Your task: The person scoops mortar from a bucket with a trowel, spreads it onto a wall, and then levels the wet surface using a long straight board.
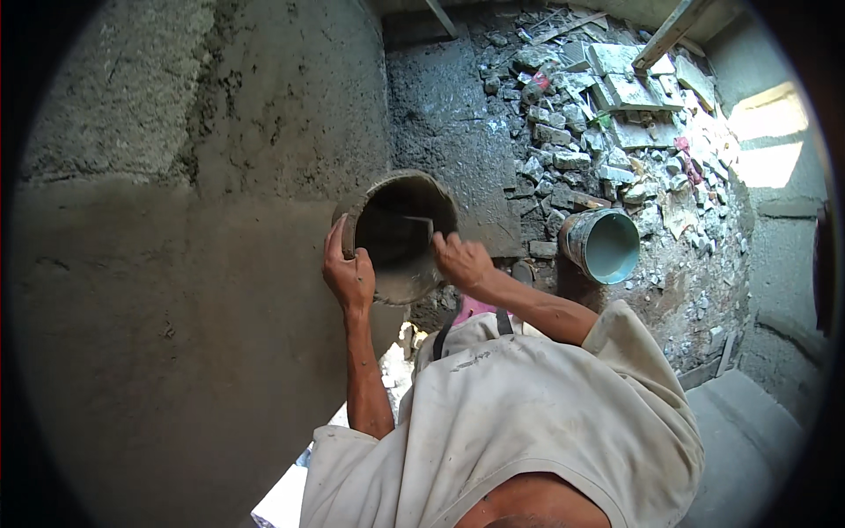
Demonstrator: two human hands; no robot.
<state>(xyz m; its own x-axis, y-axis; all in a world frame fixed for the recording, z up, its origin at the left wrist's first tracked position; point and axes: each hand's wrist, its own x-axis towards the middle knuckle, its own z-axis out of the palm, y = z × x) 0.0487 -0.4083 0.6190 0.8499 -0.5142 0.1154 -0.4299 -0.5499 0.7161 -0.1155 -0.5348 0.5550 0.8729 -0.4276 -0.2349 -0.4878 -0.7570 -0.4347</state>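
My left hand (349, 271) grips the left rim of a mortar-smeared bucket (403, 289), thumb and fingers on either side of the edge. The bucket is tilted so that its dark mouth faces up toward me. My right hand (463, 260) is closed at the bucket's right rim and slightly blurred. It holds a trowel, whose thin bent metal neck (421, 219) shows inside the mouth. The trowel's blade and the bucket's contents are lost in shadow.
A plastered wall (220, 308) fills the left side, with a rougher patch above. Right of the bucket stands a second bucket (607, 246) with greyish liquid. Broken bricks and rubble (563, 158) cover the floor beyond, with slabs (629, 75) and a slanted wooden post (669, 37).
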